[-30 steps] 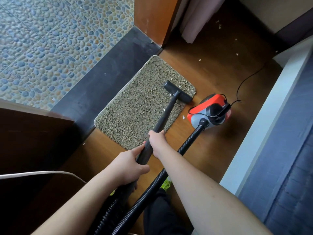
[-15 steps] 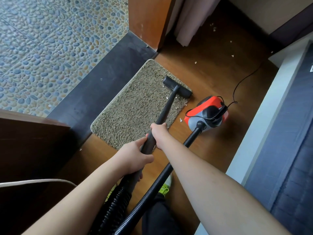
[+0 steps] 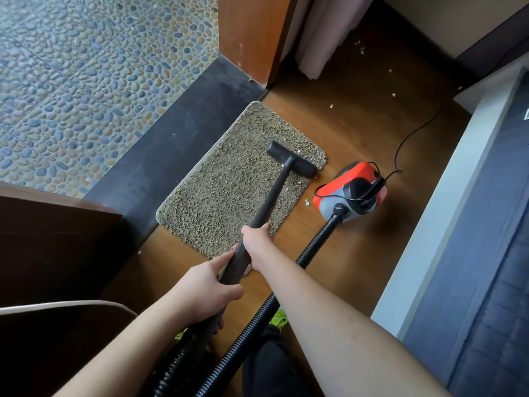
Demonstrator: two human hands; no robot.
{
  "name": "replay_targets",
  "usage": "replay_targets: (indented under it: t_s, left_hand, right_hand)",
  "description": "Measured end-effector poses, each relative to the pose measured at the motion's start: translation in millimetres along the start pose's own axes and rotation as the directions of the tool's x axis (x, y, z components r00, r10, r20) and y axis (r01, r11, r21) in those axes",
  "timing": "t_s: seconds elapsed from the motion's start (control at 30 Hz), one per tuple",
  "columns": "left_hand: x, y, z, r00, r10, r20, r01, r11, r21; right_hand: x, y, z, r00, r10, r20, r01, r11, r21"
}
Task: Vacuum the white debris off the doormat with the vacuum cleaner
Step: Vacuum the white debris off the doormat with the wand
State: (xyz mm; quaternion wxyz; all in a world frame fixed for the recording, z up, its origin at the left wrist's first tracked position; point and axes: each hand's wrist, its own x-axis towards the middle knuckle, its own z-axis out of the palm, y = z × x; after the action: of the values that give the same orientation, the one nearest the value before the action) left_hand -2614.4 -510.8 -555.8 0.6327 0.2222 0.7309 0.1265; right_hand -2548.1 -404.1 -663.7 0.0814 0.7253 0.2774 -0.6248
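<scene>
A shaggy tan doormat (image 3: 229, 190) lies on the wooden floor beside a dark threshold. The black vacuum nozzle (image 3: 292, 162) rests on the mat's far right corner, with a few white debris bits (image 3: 299, 151) close to it. A black wand (image 3: 270, 202) runs from the nozzle back to me. My right hand (image 3: 254, 242) grips the wand higher up, over the mat's near edge. My left hand (image 3: 209, 290) grips it lower down, near the ribbed hose (image 3: 315, 247). The red and grey vacuum body (image 3: 350, 193) sits on the floor right of the mat.
White scraps (image 3: 307, 202) lie on the wood between mat and vacuum, more (image 3: 360, 48) near the curtain. The power cord (image 3: 412, 138) trails back right. A dark door (image 3: 51, 253) stands at left, an orange door frame (image 3: 249, 32) ahead, a pale ledge (image 3: 458, 181) at right.
The nozzle has stayed on the mat's far right corner, shifting only slightly. Both hands keep their grip on the wand. The view has shifted a little.
</scene>
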Motion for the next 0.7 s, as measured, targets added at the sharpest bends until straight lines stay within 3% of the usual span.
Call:
replay_targets:
  t_s: [0.7]
  left_hand:
    - [-31, -47, -10, 0.999, 0.026, -0.026, -0.026, 1.0, 0.015]
  right_hand:
    - [-33, 29, 36, 0.999, -0.038, 0.013, 0.038, 0.999, -0.029]
